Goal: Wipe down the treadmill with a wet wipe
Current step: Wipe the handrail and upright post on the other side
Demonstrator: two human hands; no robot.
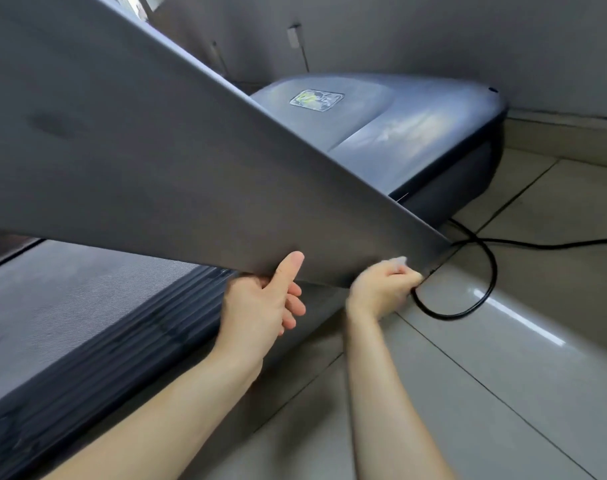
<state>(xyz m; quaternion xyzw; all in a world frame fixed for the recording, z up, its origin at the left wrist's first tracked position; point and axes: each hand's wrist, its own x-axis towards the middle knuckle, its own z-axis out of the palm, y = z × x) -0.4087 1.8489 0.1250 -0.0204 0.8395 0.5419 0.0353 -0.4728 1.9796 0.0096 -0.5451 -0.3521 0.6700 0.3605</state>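
Observation:
The treadmill's wide grey upright arm (149, 161) slants across the view from upper left to lower right. My left hand (264, 303) grips its lower edge, thumb up on the near face, fingers curled under. My right hand (385, 282) clutches a white wet wipe (399, 262) against the arm's lower end near the floor; only a small tuft of the wipe shows. Behind lies the dark motor cover (392, 129) with a sticker (316, 100). The running belt (70, 306) and ribbed side rail (149, 327) lie lower left.
A black power cable (482, 258) loops on the tiled floor (503, 358) just right of my right hand and runs off to the right. A grey wall (433, 36) with a socket and cord stands close behind the treadmill.

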